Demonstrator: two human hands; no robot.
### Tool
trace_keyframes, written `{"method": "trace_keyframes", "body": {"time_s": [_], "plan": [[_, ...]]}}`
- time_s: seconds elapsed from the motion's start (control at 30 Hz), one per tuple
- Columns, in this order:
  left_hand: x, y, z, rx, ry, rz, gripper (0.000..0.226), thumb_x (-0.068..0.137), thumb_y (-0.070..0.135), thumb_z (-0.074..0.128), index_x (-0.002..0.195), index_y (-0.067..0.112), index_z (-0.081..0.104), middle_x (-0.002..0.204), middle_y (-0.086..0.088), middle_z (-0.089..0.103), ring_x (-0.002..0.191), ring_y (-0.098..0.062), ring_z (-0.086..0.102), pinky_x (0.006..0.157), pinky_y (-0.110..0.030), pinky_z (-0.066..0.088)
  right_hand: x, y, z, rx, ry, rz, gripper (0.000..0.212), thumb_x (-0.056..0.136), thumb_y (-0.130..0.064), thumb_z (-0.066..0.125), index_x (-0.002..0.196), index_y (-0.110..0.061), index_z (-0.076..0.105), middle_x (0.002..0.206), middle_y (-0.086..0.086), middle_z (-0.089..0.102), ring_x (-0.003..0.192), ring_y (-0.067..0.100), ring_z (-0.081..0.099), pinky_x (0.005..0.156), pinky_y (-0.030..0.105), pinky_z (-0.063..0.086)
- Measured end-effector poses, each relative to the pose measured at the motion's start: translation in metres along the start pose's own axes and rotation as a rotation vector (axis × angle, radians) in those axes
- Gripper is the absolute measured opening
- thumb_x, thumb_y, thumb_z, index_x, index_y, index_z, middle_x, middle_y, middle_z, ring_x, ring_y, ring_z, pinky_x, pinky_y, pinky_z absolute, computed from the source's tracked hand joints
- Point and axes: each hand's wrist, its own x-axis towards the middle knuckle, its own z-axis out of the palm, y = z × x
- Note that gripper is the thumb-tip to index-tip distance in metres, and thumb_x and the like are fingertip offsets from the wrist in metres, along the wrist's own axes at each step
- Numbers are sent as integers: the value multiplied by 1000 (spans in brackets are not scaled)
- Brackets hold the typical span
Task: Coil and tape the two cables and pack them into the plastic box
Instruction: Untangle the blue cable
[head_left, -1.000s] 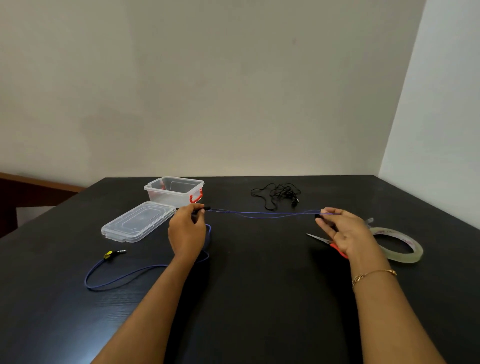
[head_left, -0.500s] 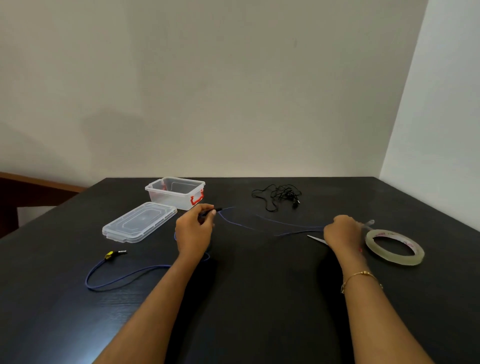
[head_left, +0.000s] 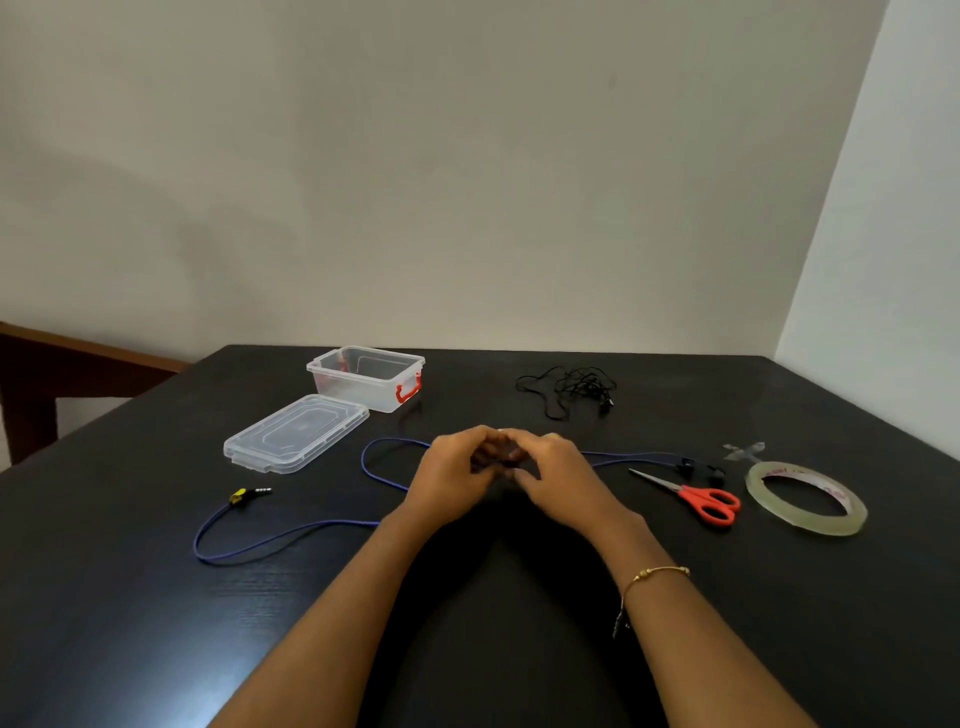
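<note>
In the head view, the person's left hand (head_left: 457, 470) and right hand (head_left: 545, 467) meet fingertip to fingertip over the middle of the black table (head_left: 156, 597), fingers curled inward around a short stretch of the blue cable (head_left: 291, 535). Both hands appear to pinch it, though the exact contact is hidden between the fingers.

The step in hand looks like the start of coiling the blue cable: no finished loop shows and most of its length lies loose on the table. From the left hand it arcs toward the left edge and back, ending at a yellow jack plug (head_left: 244, 495) near the lid (head_left: 296, 432). From the right hand it runs toward the right edge to a dark end piece (head_left: 698, 466) just beyond the scissors (head_left: 698, 498).

The next move probably calls for one hand to hold the first loop while the other draws in slack, then tape from the tape roll (head_left: 805, 499) near the right edge.

The black cable (head_left: 571, 387) lies tangled toward the far edge, well apart from both hands. The open plastic box (head_left: 366, 378) stands at the far left, just behind its lid.
</note>
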Motion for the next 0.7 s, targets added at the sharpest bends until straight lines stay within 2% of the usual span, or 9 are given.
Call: {"method": "trace_keyframes", "body": {"time_s": [0.07, 0.13, 0.27, 0.37, 0.47, 0.57, 0.63, 0.7], "plan": [[-2, -3, -5, 44, -99, -22, 33, 81, 13, 66, 113, 17, 59, 104, 0, 67, 96, -9, 62, 88, -27, 52, -2, 4, 1, -67, 8, 13, 41, 89, -18, 57, 128, -27, 53, 115, 8, 61, 108, 22, 53, 96, 35, 43], [-5, -4, -12, 151, -175, -66, 37, 83, 28, 64, 118, 22, 54, 111, 4, 64, 104, -9, 58, 89, -25, 48, -3, 10, -3, -289, 18, 13, 33, 91, -22, 53, 123, -26, 58, 116, 3, 63, 109, 22, 49, 90, 36, 42], [-18, -10, -22, 461, -177, -115, 66, 75, 63, 57, 129, 25, 44, 130, 4, 50, 122, -16, 42, 102, -33, 35, -6, 15, -13, -620, 78, 209, 31, 95, -15, 43, 122, -22, 58, 117, 3, 60, 114, 25, 44, 89, 37, 38], [-32, -12, -30, 584, -154, -228, 81, 64, 75, 57, 126, 24, 40, 130, 1, 40, 123, -21, 36, 102, -37, 36, -8, 5, -9, -613, 82, 274, 41, 91, -5, 40, 129, -17, 50, 126, 4, 53, 121, 26, 38, 95, 40, 33], [-46, -13, -42, 716, -110, -271, 70, 68, 74, 53, 112, 20, 45, 122, -1, 43, 120, -23, 37, 99, -39, 36, -9, -11, -1, -559, 212, 130, 46, 87, -5, 42, 131, -15, 49, 130, 1, 53, 122, 25, 38, 91, 40, 32], [-57, -18, -54, 759, -158, -293, 50, 77, 62, 51, 101, 19, 50, 117, -2, 48, 117, -23, 40, 96, -39, 34, -8, -32, 14, -453, 310, -117, 41, 73, -5, 50, 109, -12, 67, 105, 5, 67, 102, 30, 54, 74, 41, 40], [-65, -22, -62, 737, -156, -277, 34, 82, 49, 50, 97, 18, 54, 113, -3, 51, 113, -22, 43, 91, -37, 36, -9, -54, 31, -320, 198, -243, 44, 70, -8, 49, 110, -10, 67, 108, 6, 66, 104, 31, 56, 76, 43, 43], [-71, -25, -66, 691, -104, -212, 23, 89, 32, 46, 100, 15, 56, 111, -5, 56, 109, -24, 47, 84, -35, 39, -10, -76, 48, -200, -12, -296, 49, 78, -9, 48, 126, -11, 56, 127, 7, 57, 122, 27, 45, 92, 43, 38]]}}
